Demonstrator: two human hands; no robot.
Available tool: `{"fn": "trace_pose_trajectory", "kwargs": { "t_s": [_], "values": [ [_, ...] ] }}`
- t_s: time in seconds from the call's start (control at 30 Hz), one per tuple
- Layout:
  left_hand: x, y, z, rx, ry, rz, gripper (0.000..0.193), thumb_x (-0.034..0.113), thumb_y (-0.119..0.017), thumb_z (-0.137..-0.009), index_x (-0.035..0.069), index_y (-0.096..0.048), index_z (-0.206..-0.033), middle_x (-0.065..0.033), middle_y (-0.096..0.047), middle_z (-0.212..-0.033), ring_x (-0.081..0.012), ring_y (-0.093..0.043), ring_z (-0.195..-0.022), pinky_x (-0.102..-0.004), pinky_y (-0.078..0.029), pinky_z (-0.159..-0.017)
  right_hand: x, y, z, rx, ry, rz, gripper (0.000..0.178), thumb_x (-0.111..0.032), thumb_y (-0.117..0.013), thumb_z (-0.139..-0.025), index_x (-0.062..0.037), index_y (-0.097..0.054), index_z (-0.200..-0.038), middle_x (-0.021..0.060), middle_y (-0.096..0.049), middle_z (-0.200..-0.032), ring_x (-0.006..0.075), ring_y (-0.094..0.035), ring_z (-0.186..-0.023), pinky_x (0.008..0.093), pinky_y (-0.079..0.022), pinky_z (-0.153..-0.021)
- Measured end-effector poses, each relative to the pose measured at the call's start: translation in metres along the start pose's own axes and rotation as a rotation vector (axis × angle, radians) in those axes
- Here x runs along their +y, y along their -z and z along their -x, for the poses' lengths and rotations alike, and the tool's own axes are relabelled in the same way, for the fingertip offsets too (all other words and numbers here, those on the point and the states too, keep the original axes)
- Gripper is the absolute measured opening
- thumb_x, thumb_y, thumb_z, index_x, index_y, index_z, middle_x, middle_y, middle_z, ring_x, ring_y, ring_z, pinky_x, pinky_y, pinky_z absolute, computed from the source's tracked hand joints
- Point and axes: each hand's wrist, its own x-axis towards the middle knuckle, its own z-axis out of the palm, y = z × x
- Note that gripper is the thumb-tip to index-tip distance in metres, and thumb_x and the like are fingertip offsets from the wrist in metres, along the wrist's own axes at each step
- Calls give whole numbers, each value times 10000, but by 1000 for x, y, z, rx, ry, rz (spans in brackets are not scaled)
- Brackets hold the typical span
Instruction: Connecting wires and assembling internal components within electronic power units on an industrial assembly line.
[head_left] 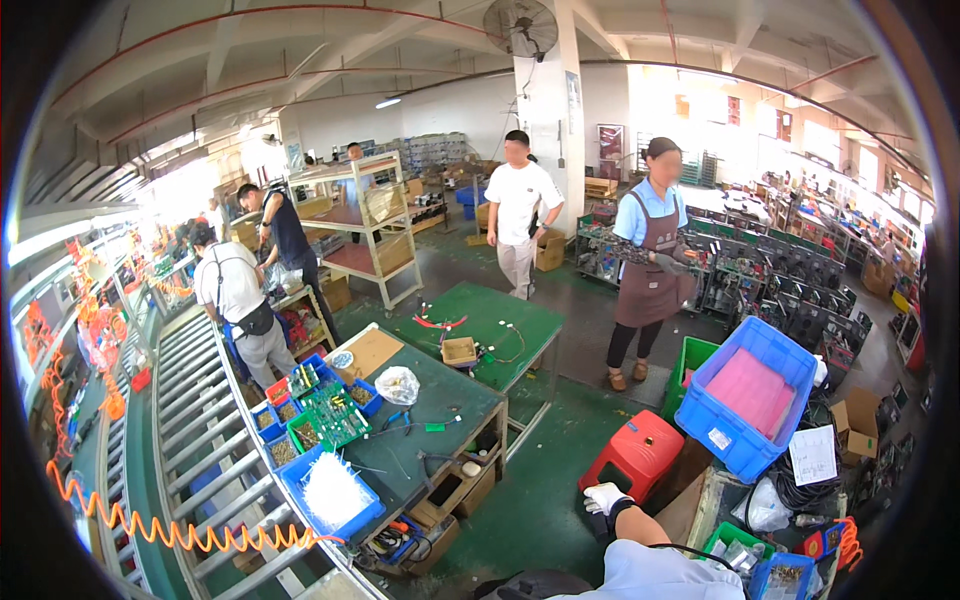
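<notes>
At the lower middle right, my right hand (605, 497), in a white glove, reaches up from the lower edge under a light blue sleeve. A dark band circles its wrist. Its fingers look loosely stretched, with nothing visible in them. It overlaps the lower edge of a red plastic stool (633, 455); I cannot tell whether they touch. My left hand does not show. Just right of the stool, a large blue crate (722, 440) holds pink sheets (750, 388). A white paper (813, 455) with markings lies against black cables.
At left, a green-topped workbench (440, 385) bears green circuit boards (332, 412), blue parts bins and pliers (399, 420). A roller conveyor (195, 420) runs alongside. An aproned person (648, 260) and another in white (520, 205) stand ahead. Small bins (740, 545) sit lower right.
</notes>
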Motion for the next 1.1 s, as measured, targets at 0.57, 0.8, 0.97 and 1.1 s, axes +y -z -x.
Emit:
{"fn": "trace_pose_trajectory", "kwargs": {
  "t_s": [0.57,0.8,0.97,1.1],
  "values": [
    [-10,25,73,530,747,134,471,207,-674,-739,89,-565,-1182,-258,-456,-1287,-397,-464,-1145,-485,-371,-975,-101,-253,2,-707,188,423,197,-265,-594,-869,-96,-535,-950,27,-508,-736,143,-459,-536,278,-376,-468],
    [22,37,191,712,1051,-91,362,78,-677,-721,46,-609,-1075,-258,-465,-1293,-418,-460,-1176,-477,-377,-971,-112,-407,154,-1281,488,726,351,-273,-588,-904,-12,-545,-1134,86,-629,-901,132,-604,-732,236,-490,-612],
    [52,18,241,735,1245,-47,418,80,-678,-719,1,-585,-1119,-256,-452,-1300,-408,-463,-1171,-463,-372,-977,-72,-460,226,-1582,561,1018,341,-201,-552,-926,21,-532,-1185,97,-640,-956,133,-613,-769,263,-507,-686],
    [68,-2,251,554,1379,-123,532,119,-684,-716,12,-534,-1215,-247,-404,-1352,-410,-380,-1234,-481,-294,-1034,-43,-469,246,-1656,546,1188,339,-169,-552,-927,19,-531,-1208,81,-630,-995,118,-593,-806,254,-494,-723]
  ]
}}
